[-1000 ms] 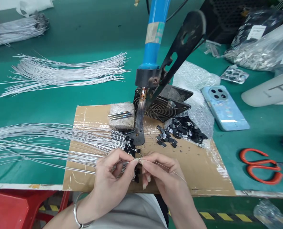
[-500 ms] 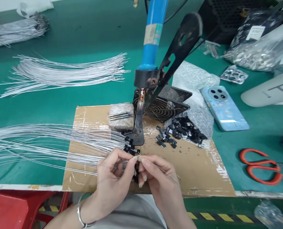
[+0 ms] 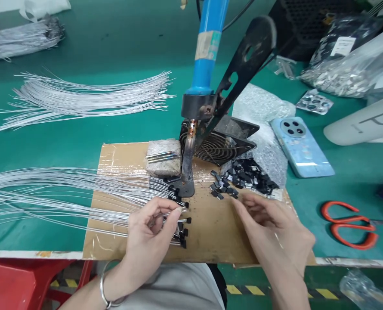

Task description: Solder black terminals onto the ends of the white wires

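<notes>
Thumb and forefinger of my left hand (image 3: 154, 234) are pinched on a thin white wire, its tip showing near the fingertips. Beside it lie white wires (image 3: 114, 185) with small black connectors (image 3: 183, 232) at their right ends. My right hand (image 3: 273, 228) hovers over the cardboard (image 3: 211, 241), fingers curved and thumb apart from the forefinger, just below a loose pile of small black pieces (image 3: 222, 185). Nothing shows in its grasp. A soldering iron (image 3: 188, 155) with a blue handle points down in its stand behind my left hand.
Another bundle of white wires (image 3: 88, 97) lies at the back left. A fan (image 3: 214, 148) and wrapped block (image 3: 163, 157) flank the iron tip. At the right are a blue phone (image 3: 303, 146), red-handled scissors (image 3: 353, 226), a white bottle (image 3: 362, 120) and plastic bags (image 3: 343, 77).
My right hand has left my left hand's fingertips and moved right, towards the black pieces, opening. My left hand has stayed nearly in place, and more black connectors show beside it.
</notes>
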The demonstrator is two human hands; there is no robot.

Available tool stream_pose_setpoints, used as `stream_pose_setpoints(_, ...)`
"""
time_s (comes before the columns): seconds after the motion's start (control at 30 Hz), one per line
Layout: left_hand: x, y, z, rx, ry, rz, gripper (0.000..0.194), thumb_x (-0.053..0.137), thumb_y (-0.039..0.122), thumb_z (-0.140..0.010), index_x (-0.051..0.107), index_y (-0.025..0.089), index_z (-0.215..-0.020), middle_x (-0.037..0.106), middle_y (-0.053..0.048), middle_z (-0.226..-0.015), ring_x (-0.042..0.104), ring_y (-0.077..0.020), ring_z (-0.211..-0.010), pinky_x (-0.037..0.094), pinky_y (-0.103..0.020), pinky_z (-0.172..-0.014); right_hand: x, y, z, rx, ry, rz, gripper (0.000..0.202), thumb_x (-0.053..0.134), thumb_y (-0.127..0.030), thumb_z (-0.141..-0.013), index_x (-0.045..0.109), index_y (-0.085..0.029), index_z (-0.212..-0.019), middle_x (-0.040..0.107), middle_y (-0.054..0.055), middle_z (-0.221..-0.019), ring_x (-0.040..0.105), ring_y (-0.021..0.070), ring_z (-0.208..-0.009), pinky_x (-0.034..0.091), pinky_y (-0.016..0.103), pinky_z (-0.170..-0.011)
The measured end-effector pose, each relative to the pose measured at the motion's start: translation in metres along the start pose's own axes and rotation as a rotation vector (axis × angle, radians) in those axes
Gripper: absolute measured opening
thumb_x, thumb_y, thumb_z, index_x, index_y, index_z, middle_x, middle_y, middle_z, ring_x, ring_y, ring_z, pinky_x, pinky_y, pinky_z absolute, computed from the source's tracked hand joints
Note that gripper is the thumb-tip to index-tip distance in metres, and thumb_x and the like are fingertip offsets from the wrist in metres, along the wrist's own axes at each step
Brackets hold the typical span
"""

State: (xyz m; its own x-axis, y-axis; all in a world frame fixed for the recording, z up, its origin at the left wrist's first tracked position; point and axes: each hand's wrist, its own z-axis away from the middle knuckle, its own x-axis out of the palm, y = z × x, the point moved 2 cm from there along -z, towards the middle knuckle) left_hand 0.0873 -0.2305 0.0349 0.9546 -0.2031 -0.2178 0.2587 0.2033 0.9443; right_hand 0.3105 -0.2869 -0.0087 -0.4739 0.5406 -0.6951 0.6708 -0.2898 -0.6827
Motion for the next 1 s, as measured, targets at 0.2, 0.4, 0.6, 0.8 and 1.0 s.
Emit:
stream_pose_setpoints(0.2,-0.003,-0.003,0.003,0.035,-0.017,-0.013,0.011,0.064,0.023,-0.088,0.069,0.018,-0.08,0.06,0.0,-0.066,0.043,-0.0091,-0.053,0.032,-0.021,-0.047,0.008,0.001,-0.005,-0.316,-0.005,0.248,0.016,0.065,-0.03,-0.094,0.071,-0.016,-0.093,0.07,0.006,-0.079,0.063,0.0187,-0.071,0.051,0.032,-0.069)
stream_pose_setpoints(0.4,-0.003,-0.002,0.003,0.02,-0.046,-0.02,0.013,0.064,0.025,-0.089,0.07,0.019,-0.08,0.06,-0.001,-0.066,0.045,-0.0111,-0.055,0.034,-0.023,-0.049,0.007,0.003,-0.007,-0.361,0.019,0.314,0.019,0.061,-0.029,-0.097,0.07,-0.015,-0.089,0.068,0.004,-0.073,0.063,0.0172,-0.066,0.048,0.029,-0.065)
stream_pose_setpoints(0.6,-0.005,0.002,0.002,0.056,-0.025,-0.12,0.014,0.064,0.025,-0.089,0.072,0.018,-0.079,0.06,-0.001,-0.065,0.039,-0.0117,-0.054,0.03,-0.026,-0.049,0.005,0.003,-0.01,-0.233,-0.007,0.27,0.027,0.058,-0.038,-0.097,0.071,-0.018,-0.084,0.068,0.004,-0.071,0.063,0.0167,-0.064,0.049,0.029,-0.065)
stream_pose_setpoints(0.8,-0.005,0.004,0.001,0.118,-0.022,-0.2,0.013,0.064,0.022,-0.089,0.071,0.019,-0.078,0.049,0.003,-0.057,0.029,-0.0104,-0.05,0.023,-0.025,-0.045,0.0,-0.01,-0.001,0.227,-0.044,-0.271,0.022,0.072,-0.041,-0.087,0.076,-0.02,-0.095,0.075,0.003,-0.078,0.067,0.0151,-0.057,0.057,0.028,-0.059)
stream_pose_setpoints(1.0,-0.006,0.003,-0.002,0.094,-0.031,-0.204,0.013,0.064,0.024,-0.088,0.072,0.019,-0.079,0.052,0.003,-0.057,0.029,-0.01,-0.049,0.023,-0.025,-0.044,0.005,-0.041,0.012,0.362,-0.089,-0.648,0.007,0.081,-0.029,-0.079,0.08,-0.024,-0.084,0.069,-0.002,-0.06,0.062,0.0125,-0.049,0.055,0.023,-0.049)
